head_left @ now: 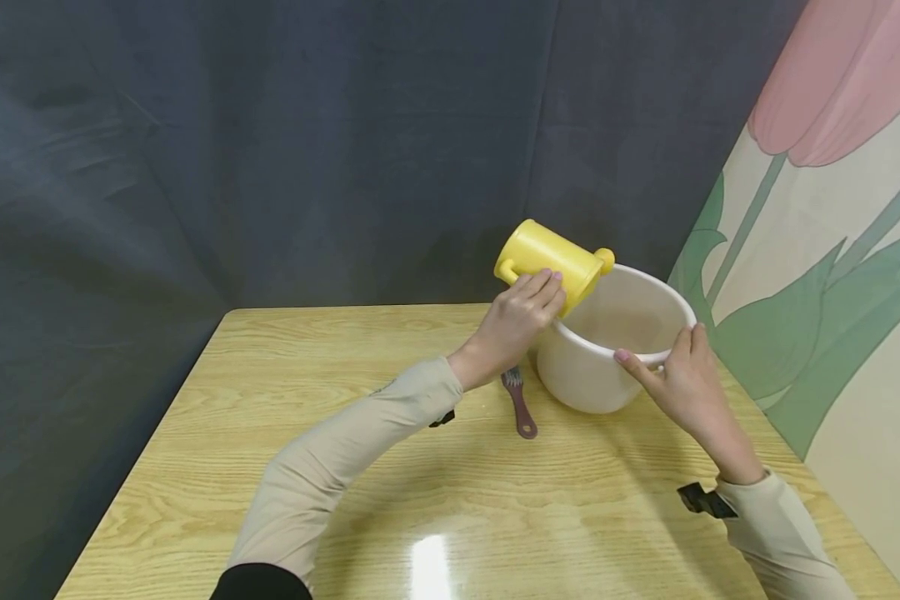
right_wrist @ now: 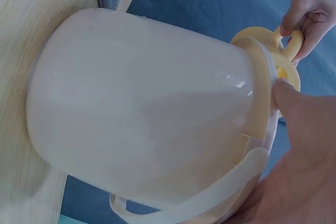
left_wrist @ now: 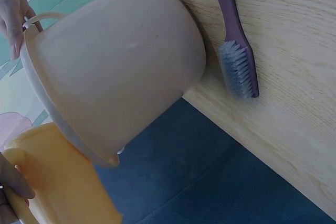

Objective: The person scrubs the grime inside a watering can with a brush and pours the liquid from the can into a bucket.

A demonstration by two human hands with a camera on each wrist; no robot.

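Observation:
My left hand [head_left: 512, 327] grips the handle of a yellow watering can [head_left: 547, 254]. The can is tilted, with its open end and round spout low over the left side of the rim of a white bucket [head_left: 591, 383]. Any water leaving the can is not visible. With thumb and fingers, my right hand [head_left: 686, 387] holds the bucket's near right rim. The bucket stands upright on the table, its carrying handle [right_wrist: 210, 195] hanging down in the right wrist view. In the left wrist view, the can [left_wrist: 60, 177] overlaps the bucket's rim.
A purple-handled brush [head_left: 521, 406] lies on the wooden table [head_left: 330, 400] just left of the bucket, its pale bristles [left_wrist: 236, 69] seen in the left wrist view. Behind the table hangs a dark curtain [head_left: 360, 150]. A wall with painted tulips [head_left: 817, 275] borders the right side.

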